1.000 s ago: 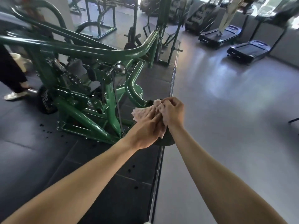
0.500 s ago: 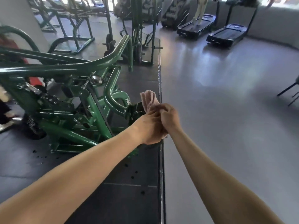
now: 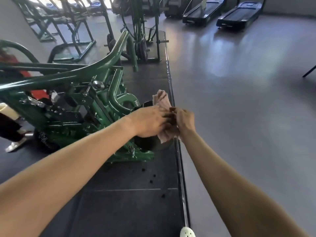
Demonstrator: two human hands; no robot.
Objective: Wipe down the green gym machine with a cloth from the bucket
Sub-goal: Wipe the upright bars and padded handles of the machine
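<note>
Head view: left hand (image 3: 150,123) and right hand (image 3: 186,121) each pinch the cloth (image 3: 162,100) in their grip.

The bucket (image 3: 145,144) is mostly hidden behind the cloth (image 3: 162,100) and left hand (image 3: 147,122) (its fingers (image 3: 164,115) blurred).

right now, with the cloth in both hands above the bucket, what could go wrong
If the cloth is wet, drips could miss the bucket and land on the smooth grey floor, a slip hazard. The left hand and right hand both grip it beside the green machine, so knuckles might catch its frame.
</note>
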